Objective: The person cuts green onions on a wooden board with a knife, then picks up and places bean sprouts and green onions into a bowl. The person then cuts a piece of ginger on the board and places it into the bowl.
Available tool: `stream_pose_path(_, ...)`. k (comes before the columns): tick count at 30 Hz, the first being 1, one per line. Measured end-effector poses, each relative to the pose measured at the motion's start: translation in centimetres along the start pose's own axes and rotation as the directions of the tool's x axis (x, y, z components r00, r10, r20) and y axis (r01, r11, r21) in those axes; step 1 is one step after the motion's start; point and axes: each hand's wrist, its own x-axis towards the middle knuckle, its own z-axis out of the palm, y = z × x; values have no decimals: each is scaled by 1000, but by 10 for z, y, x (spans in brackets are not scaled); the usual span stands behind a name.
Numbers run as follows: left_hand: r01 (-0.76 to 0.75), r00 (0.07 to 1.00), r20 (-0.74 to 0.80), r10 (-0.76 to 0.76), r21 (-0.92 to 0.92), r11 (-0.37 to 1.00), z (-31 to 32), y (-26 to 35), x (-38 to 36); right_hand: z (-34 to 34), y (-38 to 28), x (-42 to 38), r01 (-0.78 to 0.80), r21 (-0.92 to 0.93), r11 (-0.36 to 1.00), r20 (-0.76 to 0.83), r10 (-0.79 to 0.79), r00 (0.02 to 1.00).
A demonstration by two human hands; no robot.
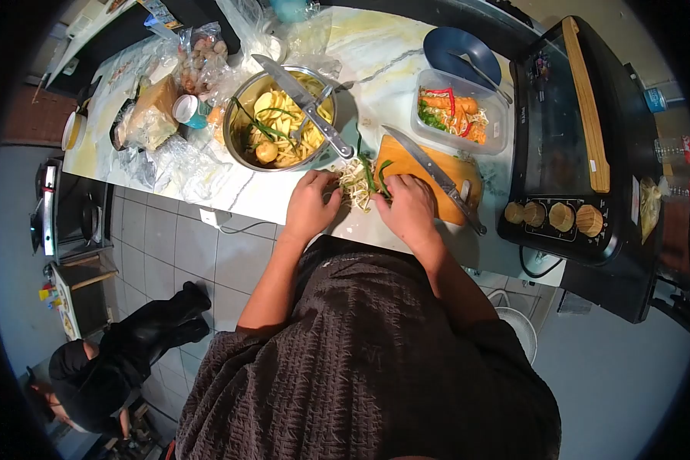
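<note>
"Where are the sprouts (354, 182)?"

"Centre of the frame, between the left hand (311, 204) and the right hand (409, 207), left of the board (459, 170)."

"And the fingers?"

"Curled, thumbs apart from them; I cannot tell whether either hand grips anything."

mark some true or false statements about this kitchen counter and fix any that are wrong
1. Bean sprouts lie between the left hand and the right hand. True.
2. The right hand grips a knife by its handle. False: the nearest knife lies across the cutting board, its handle free of the hand.
3. Another knife lies across the top of the metal pot. True.
4. The plastic container stands on top of the oven. False: it stands on the counter, beside the oven.
5. Four knobs show on the oven. True.
</note>
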Motion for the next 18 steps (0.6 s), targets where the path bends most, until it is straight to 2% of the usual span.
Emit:
stream_pose_path(1, 1, 1000, 7, -1, -4, 1000, -1, 0, 1, 0, 0, 0, -59, 42, 997, 71, 56, 996)
stream_pose_path(3, 12, 999, 52, -9, -71, 997, -2, 4, 3, -1, 1, -3, -37, 42, 998, 11, 37, 999)
stream_pose_path(6, 43, 998, 59, -38, -94, 995, 0, 4, 6, -5, 1, -1, 46, 206, 977, -212, -1, 977)
stream_pose_path(7, 44, 997, 63, -38, -97, 994, 0, 6, 8, -10, -1, 2, 41, 204, 978, -210, 2, 978)
stream_pose_path(9, 21, 999, 48, -19, -55, 998, 2, 10, 12, -21, -3, 6, -1, 320, 948, -244, 84, 966)
stream_pose_path(10, 23, 999, 50, -20, -59, 998, 4, 11, 13, -26, -4, 8, 35, 310, 950, -286, 59, 956)
stream_pose_path(12, -60, 997, 51, 58, 46, 997, 8, 14, 17, -32, -1, 8, 29, 296, 955, -293, 62, 954)
stream_pose_path(16, -79, 996, 51, 74, 112, 991, 18, 13, 18, -38, 6, 1, -20, 331, 943, -296, 124, 947)
stream_pose_path(18, -68, 998, -6, 69, 109, 992, 20, 14, 18, -39, 9, -2, -18, 347, 938, -327, 138, 935)
